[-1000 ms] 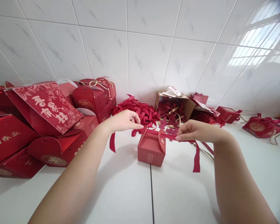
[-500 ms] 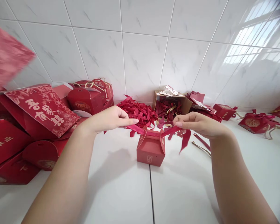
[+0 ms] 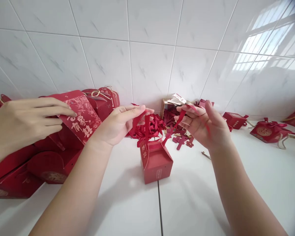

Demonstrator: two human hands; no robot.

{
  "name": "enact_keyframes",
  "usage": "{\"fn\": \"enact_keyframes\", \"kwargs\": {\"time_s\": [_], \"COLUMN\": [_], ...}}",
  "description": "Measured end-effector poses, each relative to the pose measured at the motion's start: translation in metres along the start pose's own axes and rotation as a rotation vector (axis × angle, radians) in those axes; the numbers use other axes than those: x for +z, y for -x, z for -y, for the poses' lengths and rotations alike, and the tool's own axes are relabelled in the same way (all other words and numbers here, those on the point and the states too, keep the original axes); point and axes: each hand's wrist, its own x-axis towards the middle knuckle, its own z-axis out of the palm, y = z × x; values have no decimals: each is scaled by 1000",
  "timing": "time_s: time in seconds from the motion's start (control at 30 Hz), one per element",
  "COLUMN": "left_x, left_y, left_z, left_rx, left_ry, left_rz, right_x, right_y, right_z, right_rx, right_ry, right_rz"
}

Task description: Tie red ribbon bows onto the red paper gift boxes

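Observation:
A small red gift box stands on the white table in front of me, slightly turned. A red ribbon runs through its top flaps, and its two ends rise in a V. My left hand grips one end, thumb stretched over the fingers, with the ribbon looping beside the fingertips. My right hand has its palm turned up and its fingers curled loosely, the other end wound over them. Both hands are above the box and do not touch it.
At left another person's hand touches a red carton with white lettering, above piled red boxes. Behind my box lie heaped ribbons and a cardboard box of red scraps. Tied red boxes stand at right.
Both my hands have lifted the ribbon ends higher and my right palm has turned up. The gift box has turned a little. Another person's hand has come in at left.

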Motion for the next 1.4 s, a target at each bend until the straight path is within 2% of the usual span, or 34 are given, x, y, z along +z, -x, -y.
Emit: {"fn": "enact_keyframes", "kwargs": {"time_s": [0.2, 0.33, 0.47, 0.67, 0.77, 1.03, 1.3, 1.4], "left_x": [4, 9, 15, 17, 17, 20, 17, 17], "left_y": [0, 2, 7, 9, 8, 11, 13, 13], "left_z": [-8, -7, -5, -7, -9, -13, -13, -14], "left_rx": [132, 199, 271, 133, 98, 92, 127, 165], "left_ry": [206, 109, 73, 97, 142, 154, 85, 75], "left_rz": [-62, -172, -251, -256, -214, -89, -76, -100], "right_x": [10, 16, 22, 24, 20, 15, 19, 20], "right_y": [-2, 1, 6, 9, 8, 10, 10, 10], "right_z": [-5, -8, -2, 6, 6, 13, 13, 11], "right_rx": [-165, -213, -250, -250, -239, -277, -117, -106], "right_ry": [16, 160, 143, 138, 112, 13, 7, -11], "right_rz": [-74, -233, -305, -356, -356, -344, -297, -298]}}
